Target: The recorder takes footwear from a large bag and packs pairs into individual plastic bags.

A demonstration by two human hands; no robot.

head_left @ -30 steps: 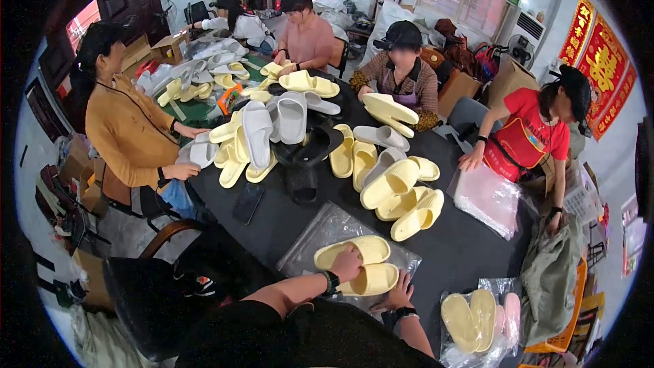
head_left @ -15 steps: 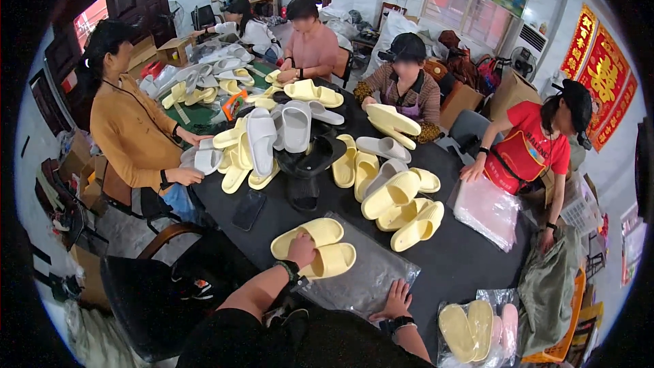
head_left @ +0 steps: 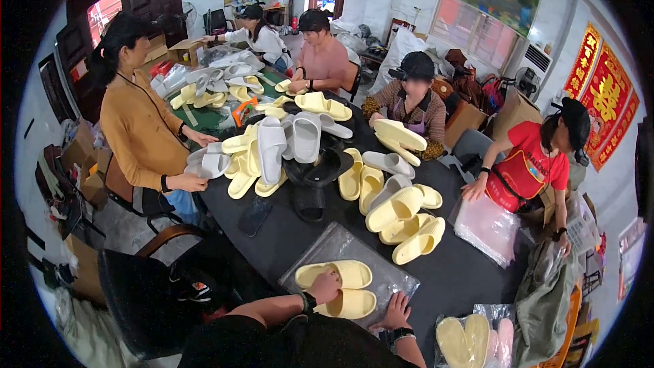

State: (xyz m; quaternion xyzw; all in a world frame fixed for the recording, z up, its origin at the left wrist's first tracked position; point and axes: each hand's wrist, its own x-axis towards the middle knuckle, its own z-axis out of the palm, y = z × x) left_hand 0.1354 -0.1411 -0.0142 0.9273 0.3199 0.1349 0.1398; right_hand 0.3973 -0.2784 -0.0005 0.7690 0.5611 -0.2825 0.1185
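Observation:
My left hand grips a pair of pale yellow slippers side by side, with its fingers tucked in between them. Under the slippers a clear plastic bag lies flat on the black table. Fingers spread, my right hand rests at the bag's near right corner. Just past the bag a black slipper lies near a dark phone. To the right of my right hand are bagged yellow slippers and bagged pink slippers.
Loose yellow slippers and grey slippers crowd the table's middle. Several people stand or sit around it. At the right, one person's hand touches a stack of clear bags. A black chair stands at my left.
My left hand has moved the yellow slippers right and nearer, further onto the bag. My right hand stays on the bag's corner. The whole view has shifted a little.

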